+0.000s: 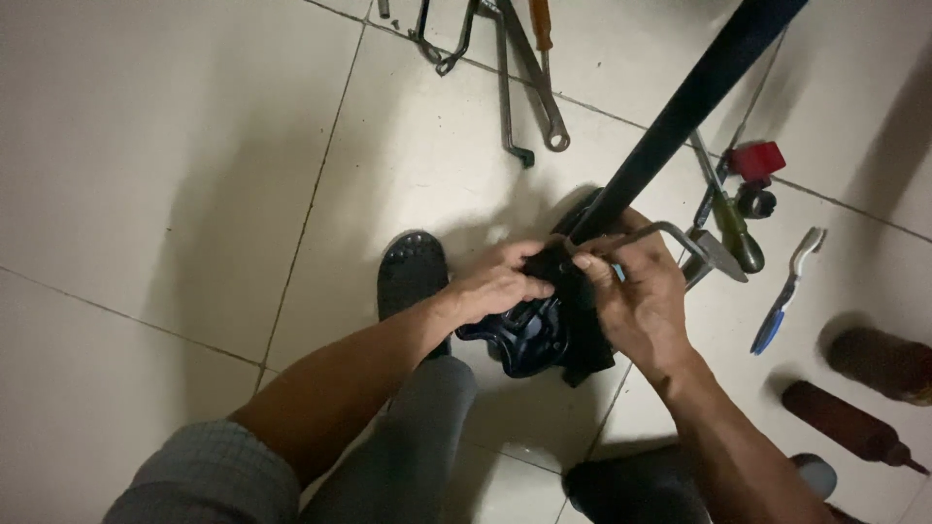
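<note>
Head view, looking down on a pale tiled floor [175, 175]. At centre, left hand [500, 288] clenched on the dark blue-black part [529, 340] at the foot of a black tube [694, 97] running off toward 1 o'clock. Right hand [641, 301] at 3 o'clock of that part, fingers pinched round a thin bent metal rod [650, 231], fingertips pressed against the tube's lower end. Black sandal [411, 275] just beside the left hand, at 9 o'clock of it. Wrenches [524, 78] and a screwdriver with an orange handle [540, 24] lying at 12 o'clock. Green-handled screwdriver [736, 231], small red-capped piece [757, 160] and toothbrush [786, 291] spread at 3 o'clock. Two brown bottles [854, 422] lying near 4 o'clock, well apart from the hands.
</note>
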